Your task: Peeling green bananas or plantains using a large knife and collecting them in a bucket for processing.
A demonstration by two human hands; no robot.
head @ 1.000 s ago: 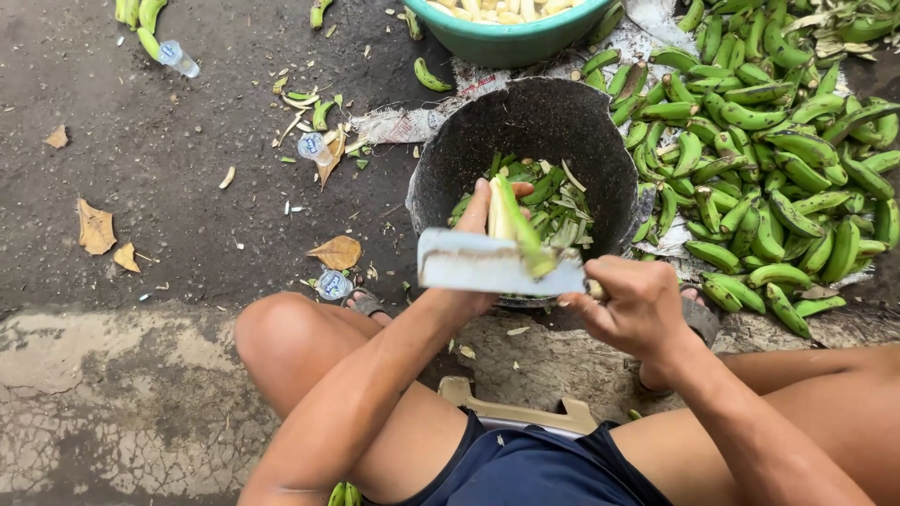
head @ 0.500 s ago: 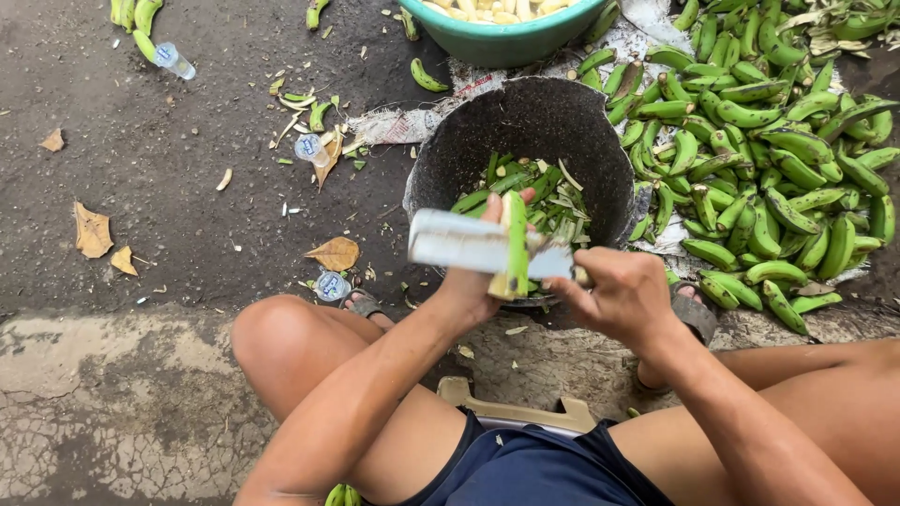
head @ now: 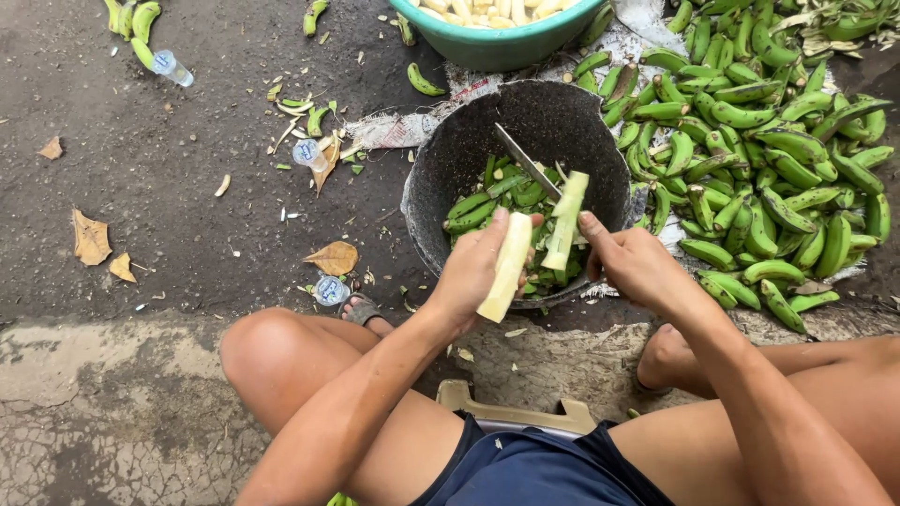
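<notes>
Dark, damp ground lies under a seated person, with a heap of green bananas [head: 769, 169] at three o'clock and a teal basin [head: 497, 42] of peeled fruit at twelve. Between the knees stands a black tub [head: 441, 187] half full of green peel.

Half a second ago the banana was still in green skin, held crosswise against the broad blade. Now it is bare and pale: the left hand [head: 473, 272] has its grip wrapped round the peeled banana [head: 506, 267], held upright over the tub's near rim. The right hand [head: 637, 262] has its grip pressed round the knife [head: 527, 161] handle, the blade now pointing away toward eleven o'clock, with a strip of peel [head: 565, 220] standing against its fingers.

So the skin has just come off this fruit; the strip looks ready to drop among the peel below.
</notes>
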